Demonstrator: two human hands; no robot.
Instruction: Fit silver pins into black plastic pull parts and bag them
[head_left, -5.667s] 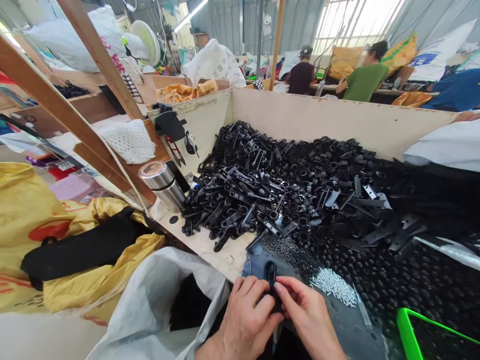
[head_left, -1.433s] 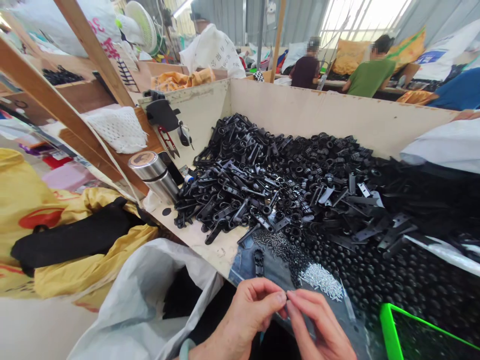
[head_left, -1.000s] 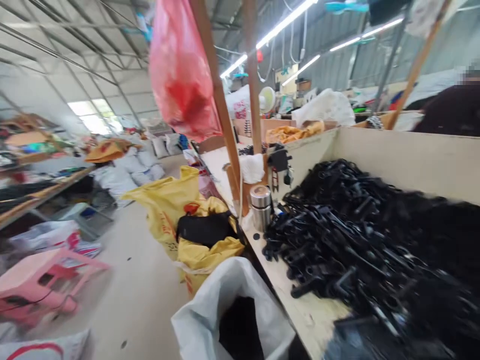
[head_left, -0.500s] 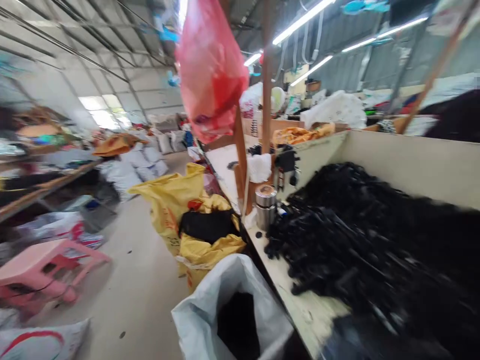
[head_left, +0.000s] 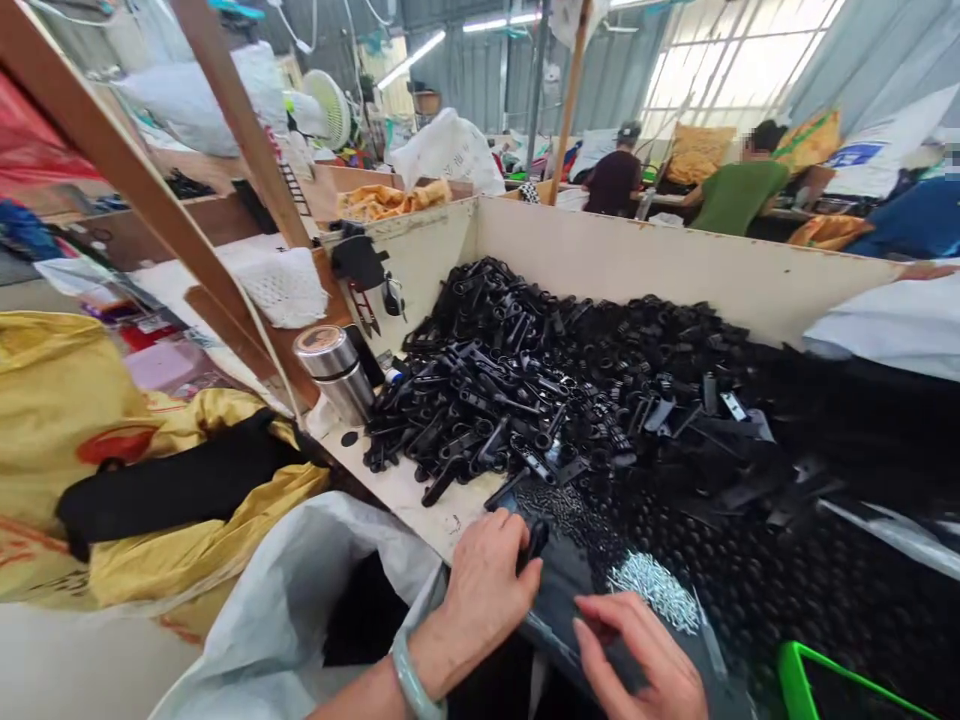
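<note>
My left hand [head_left: 487,570], with a pale bangle [head_left: 411,680] at the wrist, is closed round a small black part [head_left: 535,540] at the near edge of the workbench. Just right of it, my right hand [head_left: 637,650] has its thumb and fingers apart, with nothing visible between them. Beyond both hands lies a heap of black plastic parts [head_left: 487,390]. A small pile of silvery pins [head_left: 654,588] is behind my right hand, beside many small round black pieces [head_left: 697,540].
A steel flask [head_left: 335,375] stands at the bench's left. An open white sack [head_left: 285,590] and a yellow sack [head_left: 52,420] are on the left. A green-rimmed tray [head_left: 799,685] sits at lower right. Several people work beyond the partition [head_left: 600,245].
The view has swung right and down towards the bench. Both my hands have come into view, the left one holding a black part.
</note>
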